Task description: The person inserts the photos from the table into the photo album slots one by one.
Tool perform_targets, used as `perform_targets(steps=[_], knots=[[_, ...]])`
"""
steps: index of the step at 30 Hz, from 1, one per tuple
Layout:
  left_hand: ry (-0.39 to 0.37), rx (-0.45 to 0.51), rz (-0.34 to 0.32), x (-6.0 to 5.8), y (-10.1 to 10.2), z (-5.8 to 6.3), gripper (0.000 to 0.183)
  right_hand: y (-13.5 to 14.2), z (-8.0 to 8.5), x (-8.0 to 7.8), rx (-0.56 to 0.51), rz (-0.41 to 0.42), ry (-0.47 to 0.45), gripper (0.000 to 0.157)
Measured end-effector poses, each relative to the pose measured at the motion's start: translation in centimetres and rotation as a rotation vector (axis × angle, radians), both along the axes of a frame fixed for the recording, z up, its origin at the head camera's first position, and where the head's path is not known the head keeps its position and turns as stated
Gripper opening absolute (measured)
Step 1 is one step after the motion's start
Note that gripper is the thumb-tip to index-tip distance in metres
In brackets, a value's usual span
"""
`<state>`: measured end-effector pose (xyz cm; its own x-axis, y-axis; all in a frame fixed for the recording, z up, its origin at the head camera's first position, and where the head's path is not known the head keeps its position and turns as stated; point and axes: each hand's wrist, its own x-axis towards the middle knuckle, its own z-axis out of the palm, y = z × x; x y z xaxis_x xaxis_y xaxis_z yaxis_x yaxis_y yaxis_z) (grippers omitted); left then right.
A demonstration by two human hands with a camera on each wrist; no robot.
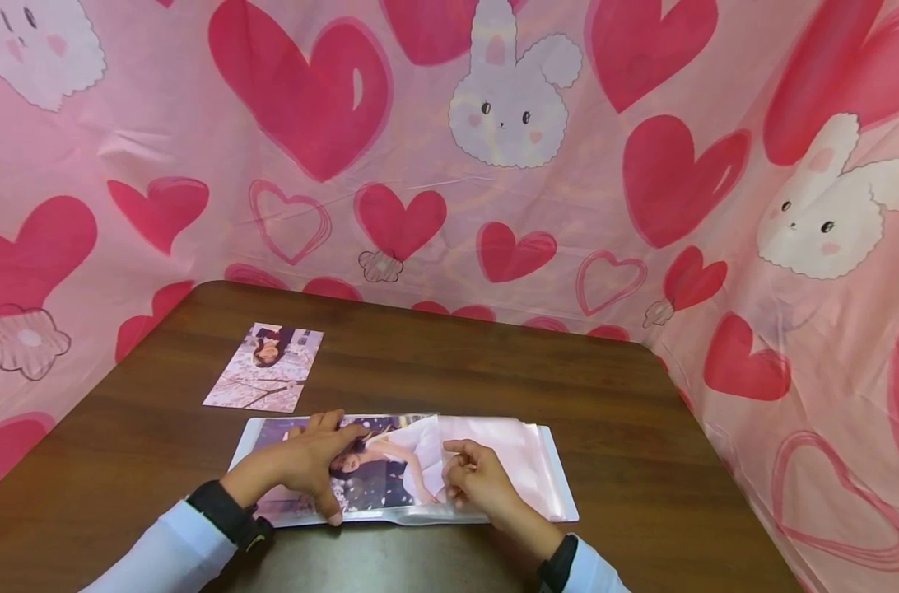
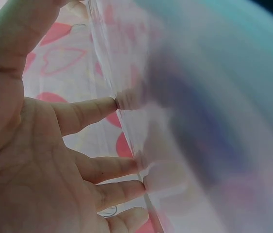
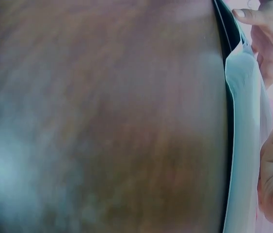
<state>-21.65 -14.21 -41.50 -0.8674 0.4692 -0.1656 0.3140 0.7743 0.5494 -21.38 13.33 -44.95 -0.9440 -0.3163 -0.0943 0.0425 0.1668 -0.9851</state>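
A white photo album (image 1: 564,486) lies lengthwise on the table, with a clear sleeve over its page. Under or in the sleeve is a photo (image 1: 390,465) of a person in a white dress. My left hand (image 1: 312,461) rests on the photo's left part with spread fingers; in the left wrist view, its fingertips (image 2: 108,104) meet the edge of the clear plastic. My right hand (image 1: 482,486) is at the photo's right edge with bent fingers. In the right wrist view, those fingers (image 3: 272,165) lie by the album's near edge, and whether they pinch the photo is hidden.
Another photo (image 1: 260,383), showing a person and pink blossoms, lies on the brown table (image 1: 627,428) behind the album's left end. A pink curtain (image 1: 420,148) with hearts and rabbits hangs around the table's back and sides.
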Motion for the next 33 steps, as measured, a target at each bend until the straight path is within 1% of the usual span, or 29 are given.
perform_targets(steps=[4,12,20,28,33], knots=[[-0.012,-0.002,0.008,-0.1,0.1,0.0,0.111,-0.3,0.0,0.0,-0.024,0.005,-0.013,0.046],[0.004,0.000,0.021,0.2,0.2,-0.4,0.111,-0.9,-0.3,0.3,-0.065,0.011,-0.028,0.045],[0.012,0.006,0.015,0.2,0.4,-0.6,0.109,-1.4,-0.5,0.6,-0.107,0.015,-0.045,0.048],[0.024,0.014,0.013,0.2,0.3,-0.4,0.110,-1.8,-0.2,0.2,-0.078,0.024,-0.028,0.043],[0.042,-0.002,0.008,0.0,0.3,-0.4,0.109,-2.3,0.2,0.1,-0.045,0.036,-0.004,0.039]])
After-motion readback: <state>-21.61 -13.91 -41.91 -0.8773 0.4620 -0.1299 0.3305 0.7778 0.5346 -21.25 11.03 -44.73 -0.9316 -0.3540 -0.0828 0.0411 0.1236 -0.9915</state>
